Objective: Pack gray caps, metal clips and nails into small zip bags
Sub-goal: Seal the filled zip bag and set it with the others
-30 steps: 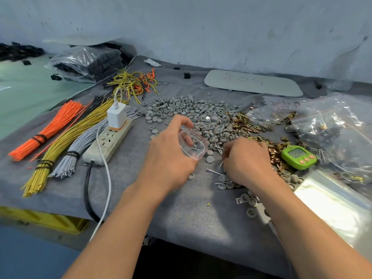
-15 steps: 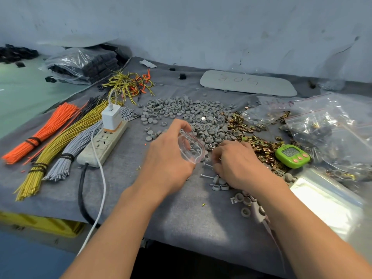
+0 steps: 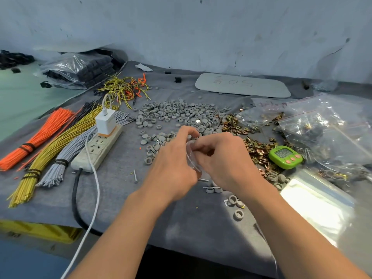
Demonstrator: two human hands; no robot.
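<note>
Here, left hand (image 3: 173, 165) grips the small zip bag (image 3: 190, 156); right hand (image 3: 226, 158) curls at its mouth, grasp cannot be told.

Gray caps (image 3: 177, 113), small round rings and discs, lie heaped at the far middle, with a few strays (image 3: 238, 214) near right. Brassy metal clips (image 3: 255, 147) spread just right of them. One nail (image 3: 135, 176) lies alone, near left. The clear small zip bag (image 3: 192, 158) is held open between the left hand (image 3: 173, 168) and the right hand (image 3: 225, 158), which pinches its mouth.
</note>
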